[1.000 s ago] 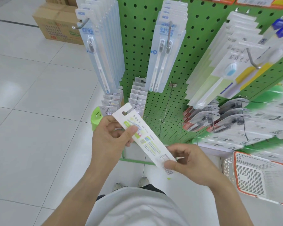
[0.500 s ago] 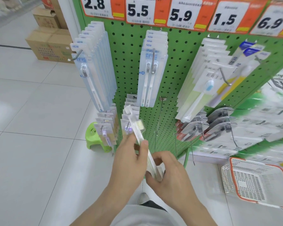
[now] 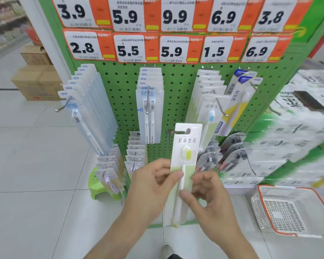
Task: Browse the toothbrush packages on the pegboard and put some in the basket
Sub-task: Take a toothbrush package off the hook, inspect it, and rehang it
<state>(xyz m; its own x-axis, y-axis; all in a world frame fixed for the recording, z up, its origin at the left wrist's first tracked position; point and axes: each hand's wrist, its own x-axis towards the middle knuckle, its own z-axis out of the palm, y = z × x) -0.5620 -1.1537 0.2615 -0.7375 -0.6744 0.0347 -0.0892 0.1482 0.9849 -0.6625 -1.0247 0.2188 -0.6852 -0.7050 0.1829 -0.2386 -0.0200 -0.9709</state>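
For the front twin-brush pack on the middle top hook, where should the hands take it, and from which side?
Grip the twin-brush pack by its lower half, pinching the flat card's two side edges from the front. It hangs upright on a hook that juts toward the viewer, so it likely has to slide straight outward. Both hands are currently holding the green-brush pack.

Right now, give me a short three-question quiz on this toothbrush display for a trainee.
1. True or false: both hands hold the green-and-white toothbrush package.
2. Where is the basket? A) hanging on the pegboard B) on the floor at lower right C) in the left hand
3. Fill in: the stool beside the display is ____.

Key: 1 true: the right hand grips it too. 2 B. 3 green.
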